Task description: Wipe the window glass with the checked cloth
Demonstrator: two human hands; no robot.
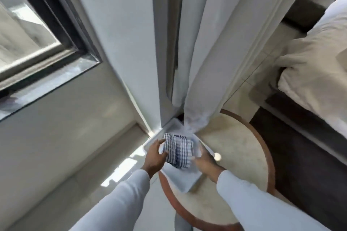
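Both grips are on the checked cloth [178,151]: my left hand [155,157] pinches its left edge between thumb and fingers, and my right hand [203,159] touches its right side with fingers spread, though I cannot tell whether that grip has closed on it. Far to the left, well apart from my hands, is the window glass [22,33] in its dark frame [62,20]. At centre, the folded blue-and-white cloth lies in a white tray [185,180] on the round surface [242,157] with a brown rim. A white curtain [202,62] hangs down to the tray's far end. On the right stands a bed [315,58].
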